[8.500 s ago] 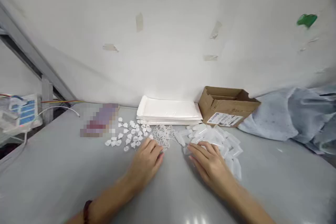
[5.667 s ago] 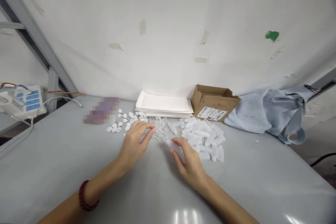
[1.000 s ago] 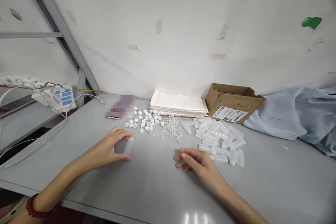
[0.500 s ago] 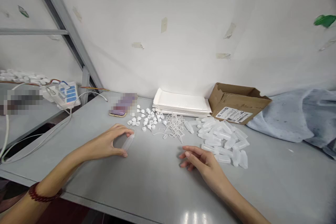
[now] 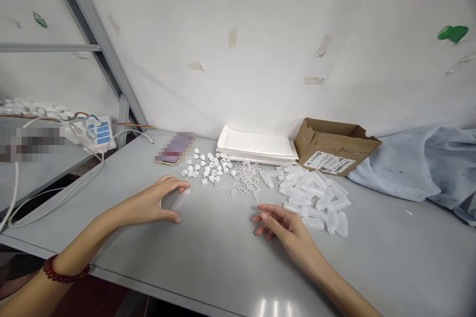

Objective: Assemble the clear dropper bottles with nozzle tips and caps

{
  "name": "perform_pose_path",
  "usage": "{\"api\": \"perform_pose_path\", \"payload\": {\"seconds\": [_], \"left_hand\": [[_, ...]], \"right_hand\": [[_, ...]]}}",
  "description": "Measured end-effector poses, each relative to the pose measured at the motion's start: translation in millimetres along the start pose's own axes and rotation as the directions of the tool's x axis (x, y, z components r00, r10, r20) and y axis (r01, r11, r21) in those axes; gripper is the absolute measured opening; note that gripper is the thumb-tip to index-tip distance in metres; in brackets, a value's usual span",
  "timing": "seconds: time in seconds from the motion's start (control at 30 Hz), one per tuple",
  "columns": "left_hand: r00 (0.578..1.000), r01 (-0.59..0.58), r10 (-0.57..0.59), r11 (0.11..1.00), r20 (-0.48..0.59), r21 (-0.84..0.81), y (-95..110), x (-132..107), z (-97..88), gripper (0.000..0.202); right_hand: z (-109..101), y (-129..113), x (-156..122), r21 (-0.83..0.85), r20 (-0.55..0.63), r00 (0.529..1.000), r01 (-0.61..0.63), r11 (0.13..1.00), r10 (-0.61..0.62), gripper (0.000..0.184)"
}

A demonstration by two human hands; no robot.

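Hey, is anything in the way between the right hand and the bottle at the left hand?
Nothing visible stands straight between the right hand and the bottle. The loops and caps lie farther back, and the left hand comes in from the other side.

Bottle (image 5: 181,200) perhaps against left fingers (image 5: 178,185)

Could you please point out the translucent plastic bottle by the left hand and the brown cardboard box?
Translucent plastic bottle (image 5: 181,200), head view: middle of its body.
Brown cardboard box (image 5: 338,147), head view: upper front face.
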State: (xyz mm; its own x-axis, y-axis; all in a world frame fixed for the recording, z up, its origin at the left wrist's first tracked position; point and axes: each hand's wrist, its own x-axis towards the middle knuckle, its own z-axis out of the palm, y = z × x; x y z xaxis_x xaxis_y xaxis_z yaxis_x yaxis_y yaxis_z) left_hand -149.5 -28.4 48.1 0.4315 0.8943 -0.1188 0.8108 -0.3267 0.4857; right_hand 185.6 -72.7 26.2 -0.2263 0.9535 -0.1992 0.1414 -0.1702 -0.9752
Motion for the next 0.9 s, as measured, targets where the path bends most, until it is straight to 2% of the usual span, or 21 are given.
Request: {"api": "perform_pose_path", "payload": {"seconds": [0.33, 0.5, 0.6, 0.73, 0.83, 0.9], "left_hand": [[0.999, -0.034, 0.035, 0.999, -0.018, 0.032, -3.8, -0.6, -1.1, 0.057], [0.996, -0.028, 0.031, 0.999, -0.086, 0.036, -2.6, -2.9, -1.6, 0.074], [0.985, -0.045, 0.048, 0.999, -0.163, 0.027, 15.2, 3.9, -0.6, 0.074], [0.967, -0.085, 0.083, 0.996, -0.242, 0.001, 59.1, 28.5, 5.8, 0.049], [0.987, 0.007, 0.006, 0.997, -0.163, 0.082, 87.8, 52.1, 15.0, 0.034], [0.992, 0.076, -0.061, 0.988, -0.114, 0.134, 97.2, 65.4, 22.7, 0.028]], "right_hand": [[-0.7, -4.2, -2.9, -0.016, -0.014, 1.000, 0.006, 1.000, -0.007, 0.042], [-2.8, -5.8, -2.1, -0.016, -0.024, 0.999, 0.025, 1.000, -0.026, 0.040], [-3.9, -7.5, -2.5, -0.019, -0.032, 0.999, 0.033, 0.999, -0.034, 0.038], [-10.3, -10.6, -2.7, -0.077, -0.068, 0.994, 0.082, 0.994, -0.087, 0.032], [-22.6, -12.6, -1.0, -0.170, -0.135, 0.973, 0.161, 0.972, -0.185, 0.031], [-33.3, -13.8, 0.8, -0.270, -0.201, 0.943, 0.208, 0.940, -0.266, 0.031]]}}
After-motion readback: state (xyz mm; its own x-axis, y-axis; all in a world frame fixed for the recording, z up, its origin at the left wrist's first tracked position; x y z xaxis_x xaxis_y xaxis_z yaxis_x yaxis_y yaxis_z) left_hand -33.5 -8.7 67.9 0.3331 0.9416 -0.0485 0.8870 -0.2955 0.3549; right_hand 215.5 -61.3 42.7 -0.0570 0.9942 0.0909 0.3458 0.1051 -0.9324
